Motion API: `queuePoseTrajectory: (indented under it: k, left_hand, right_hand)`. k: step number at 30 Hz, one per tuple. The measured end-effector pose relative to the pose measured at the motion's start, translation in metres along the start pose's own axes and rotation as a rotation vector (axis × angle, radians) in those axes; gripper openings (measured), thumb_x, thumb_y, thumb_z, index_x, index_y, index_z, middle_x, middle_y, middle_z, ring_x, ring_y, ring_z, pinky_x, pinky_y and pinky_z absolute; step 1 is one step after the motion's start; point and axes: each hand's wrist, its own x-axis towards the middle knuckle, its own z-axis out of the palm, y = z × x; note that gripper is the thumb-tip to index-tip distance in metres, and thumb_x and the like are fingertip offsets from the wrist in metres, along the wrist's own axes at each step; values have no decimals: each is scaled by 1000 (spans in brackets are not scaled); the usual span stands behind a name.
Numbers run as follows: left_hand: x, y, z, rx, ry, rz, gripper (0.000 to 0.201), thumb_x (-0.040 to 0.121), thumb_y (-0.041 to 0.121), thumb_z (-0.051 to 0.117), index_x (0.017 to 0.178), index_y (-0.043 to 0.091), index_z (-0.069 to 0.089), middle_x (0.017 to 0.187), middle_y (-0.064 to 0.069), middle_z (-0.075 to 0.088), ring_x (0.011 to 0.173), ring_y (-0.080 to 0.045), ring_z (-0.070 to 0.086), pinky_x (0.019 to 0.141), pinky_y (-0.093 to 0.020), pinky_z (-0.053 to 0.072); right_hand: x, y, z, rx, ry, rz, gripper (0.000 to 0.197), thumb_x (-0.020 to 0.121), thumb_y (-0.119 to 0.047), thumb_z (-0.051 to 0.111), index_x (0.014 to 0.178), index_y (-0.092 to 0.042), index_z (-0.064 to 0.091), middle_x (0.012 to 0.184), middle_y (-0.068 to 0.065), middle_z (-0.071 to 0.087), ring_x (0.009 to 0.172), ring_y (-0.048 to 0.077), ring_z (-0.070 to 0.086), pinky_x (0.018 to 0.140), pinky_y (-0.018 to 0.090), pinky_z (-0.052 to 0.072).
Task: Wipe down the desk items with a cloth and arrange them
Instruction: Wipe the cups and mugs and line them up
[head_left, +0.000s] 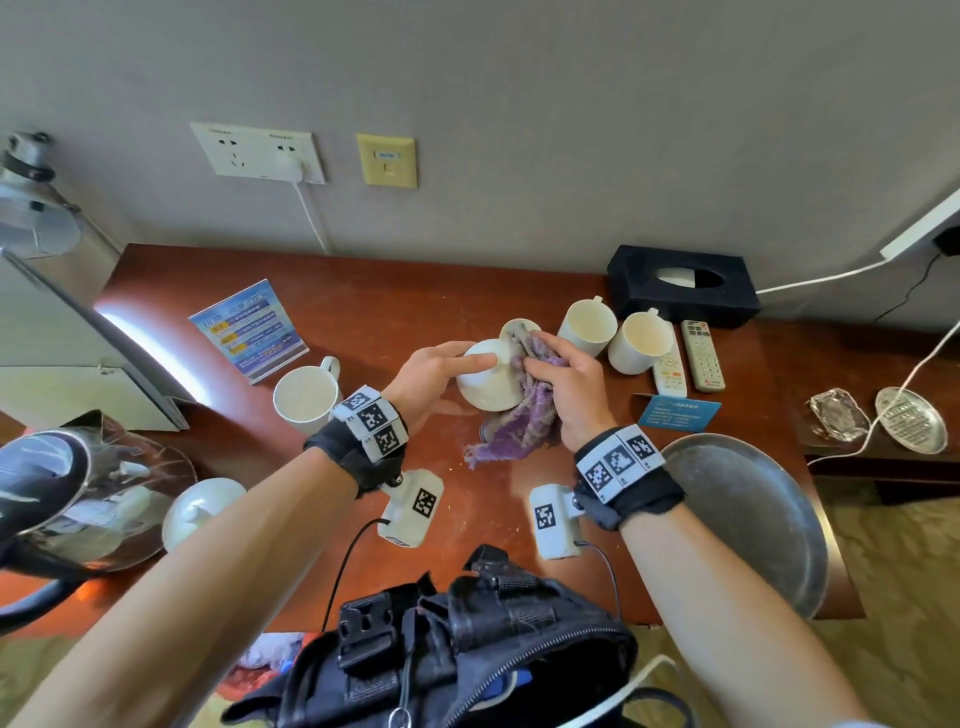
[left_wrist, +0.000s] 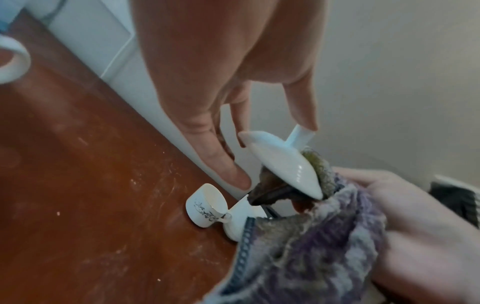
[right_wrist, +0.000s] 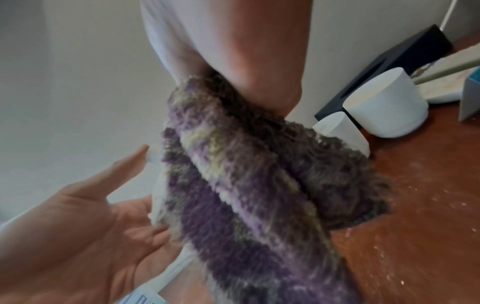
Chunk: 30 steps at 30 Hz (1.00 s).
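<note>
Now the left hand (head_left: 431, 371) holds one lid (head_left: 488, 382); right hand (head_left: 563, 387) grips one cloth (head_left: 514, 431); three mugs (head_left: 589, 322) stand.

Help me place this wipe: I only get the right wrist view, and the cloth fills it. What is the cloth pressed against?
Observer: A white lid. The left hand holds it above the desk, and the right hand presses the purple cloth to its side.
Operator: How is it held?
Observer: One fingertip sits on the end of the lid's knob.
Operator: Anything under it?
Observer: A small patterned teacup, tipped over on the desk.
</note>
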Motion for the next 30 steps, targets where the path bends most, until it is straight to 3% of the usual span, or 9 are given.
queuePoseTrajectory:
  k: [2, 6, 9, 11, 14, 19, 25, 28, 30]
  left_hand:
    - [2, 0, -2, 102, 30, 38, 50, 88, 26, 73, 136, 18, 60, 120, 2, 68, 106, -16, 66, 90, -41, 59]
    - [6, -1, -2, 371, -7, 138, 70, 81, 19, 81, 144, 22, 50, 126, -5, 66, 111, -20, 65, 98, -39, 54]
    - [6, -2, -2, 614, -27, 202, 86, 75, 26, 86, 149, 28, 43, 134, 3, 57, 117, -17, 57, 104, -34, 47]
    - [8, -2, -3, 657, -33, 214, 89, 74, 29, 86, 150, 29, 39, 134, 2, 57, 117, -18, 57, 104, -36, 47]
    - [10, -2, -4, 628, -46, 199, 90, 73, 31, 87, 149, 32, 39, 132, 1, 58, 109, -18, 62, 99, -36, 52]
    - [7, 0, 1, 348, -118, 119, 82, 83, 15, 78, 151, 24, 34, 118, -4, 66, 104, -21, 68, 87, -35, 58]
    - [7, 1, -6, 148, -86, 75, 75, 88, 14, 72, 151, 24, 34, 122, -8, 65, 102, -22, 71, 85, -32, 58]
    - [5, 4, -4, 143, -117, 104, 70, 87, 12, 72, 147, 25, 39, 121, -7, 67, 101, -17, 71, 82, -29, 59]
    - [6, 5, 0, 131, -132, 120, 69, 86, 12, 74, 147, 24, 43, 120, -7, 69, 104, -20, 71, 89, -37, 59]
  right_hand:
    - [4, 1, 0, 40, 16, 47, 35, 87, 5, 65, 114, -17, 69, 120, 12, 68, 106, 24, 68, 93, 37, 56]
    - [9, 4, 1, 121, 57, 109, 39, 88, 5, 62, 125, -6, 65, 112, 15, 71, 99, 27, 70, 83, 36, 58]
    - [13, 6, 4, 167, 74, 131, 36, 88, 2, 63, 122, -7, 67, 112, 16, 72, 103, 29, 70, 86, 40, 58]
    - [14, 5, 5, 179, 53, 127, 33, 89, 0, 64, 121, -6, 68, 111, 16, 72, 105, 31, 69, 87, 41, 58]
    - [12, -1, 6, 212, -6, 119, 29, 91, -2, 63, 119, -5, 69, 110, 17, 72, 103, 32, 70, 81, 38, 59]
    - [4, -5, 10, 191, -96, 63, 27, 94, -3, 59, 119, -8, 69, 111, 15, 73, 105, 29, 70, 93, 40, 56]
    - [7, -1, 7, 117, -8, -29, 33, 92, -5, 62, 123, -14, 67, 120, 8, 71, 114, 22, 66, 104, 44, 49]
    - [2, 0, 12, 162, -75, 6, 30, 93, -5, 61, 118, -18, 69, 121, 11, 70, 114, 26, 66, 104, 47, 49]
    - [-5, 1, 20, 196, -130, 30, 29, 94, -5, 59, 119, -18, 69, 118, 12, 71, 111, 27, 68, 99, 43, 52]
